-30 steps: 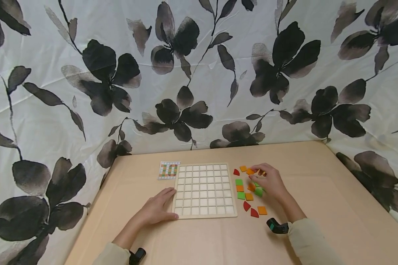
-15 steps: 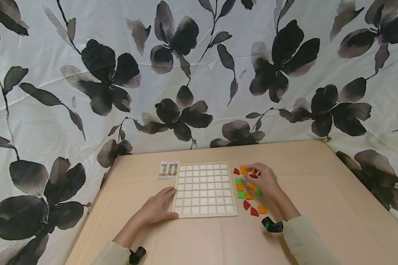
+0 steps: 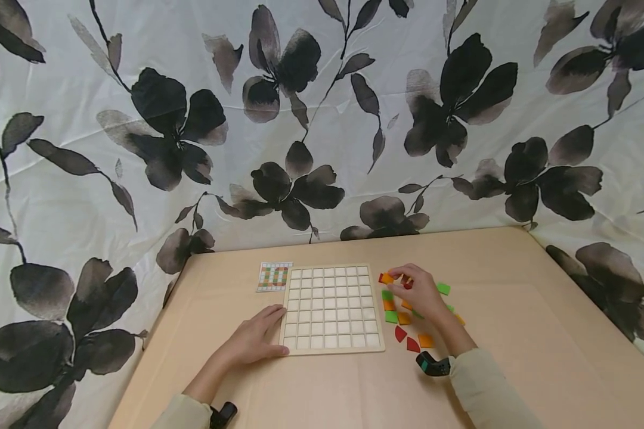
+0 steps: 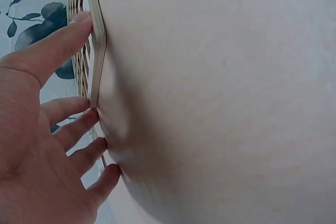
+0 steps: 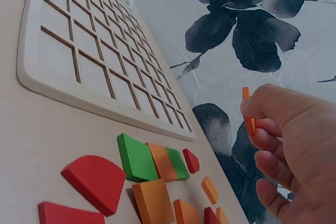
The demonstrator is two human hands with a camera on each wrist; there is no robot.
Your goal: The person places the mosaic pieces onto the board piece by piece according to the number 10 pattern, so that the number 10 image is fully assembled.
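Observation:
A pale wooden grid board (image 3: 333, 352) lies flat in the middle of the table, its square cells bare. My left hand (image 3: 249, 339) rests at its left side. In the left wrist view the thumb lies on the rim and the extended fingers (image 4: 79, 129) touch the edge. My right hand (image 3: 420, 293) pinches a thin orange tile (image 5: 245, 93) between thumb and fingertips, beyond the board's right edge. Below it lie green tiles (image 5: 135, 158), orange tiles (image 5: 153, 203) and red quarter-round pieces (image 5: 97, 182); the hand hides some of them in the head view.
A small printed card (image 3: 272, 277) with a coloured grid pattern lies at the board's back-left corner, partly under or behind it. More green tiles (image 3: 443, 288) lie right of my right hand. A floral cloth (image 3: 300, 119) hangs behind the table (image 3: 322, 393).
My right hand has moved left towards the board with the orange tile in its fingertips. Green and orange tiles to its right have come into view. My left hand stays put.

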